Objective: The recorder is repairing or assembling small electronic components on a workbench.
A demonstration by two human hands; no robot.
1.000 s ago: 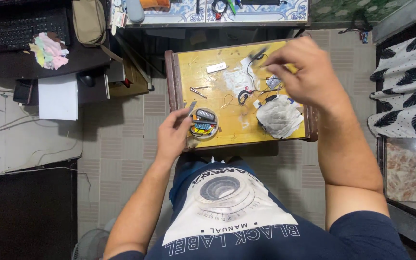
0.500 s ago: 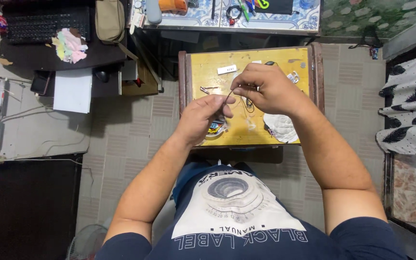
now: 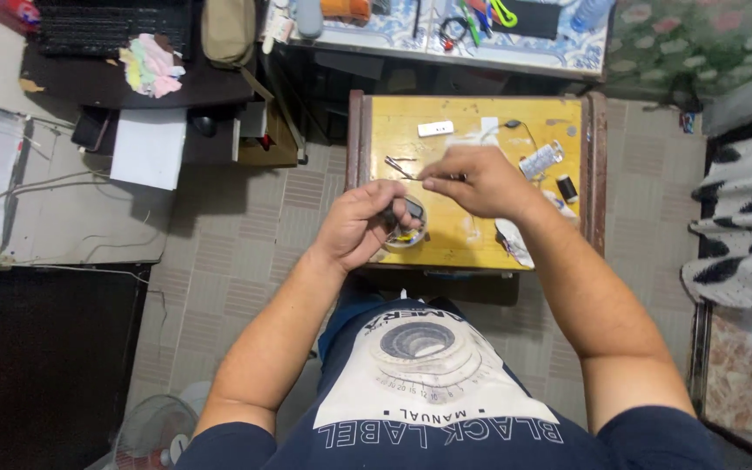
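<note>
On the far left is a dark desk (image 3: 89,74) with some pastel cloths (image 3: 151,65) and a white sheet (image 3: 147,148). These are well away from the hands.

The left hand (image 3: 360,228) is curled shut around a small dark thing I cannot make out. It hangs just above a tape roll (image 3: 406,233) near the front edge of the yellow table (image 3: 472,252). That edge is close, so I think a bump from this hand could knock the roll onto the floor.

The right hand (image 3: 479,181) is just to the right of it, fingers pinched tight on a thin wire (image 3: 406,170). The wire sticks out to the left over the table. It looks so thin that it could slip out or bend if the pinch goes wrong.

Further right are a small spool (image 3: 540,160) and a black spool (image 3: 567,187). The forearm is near them and could roll them away.
</note>
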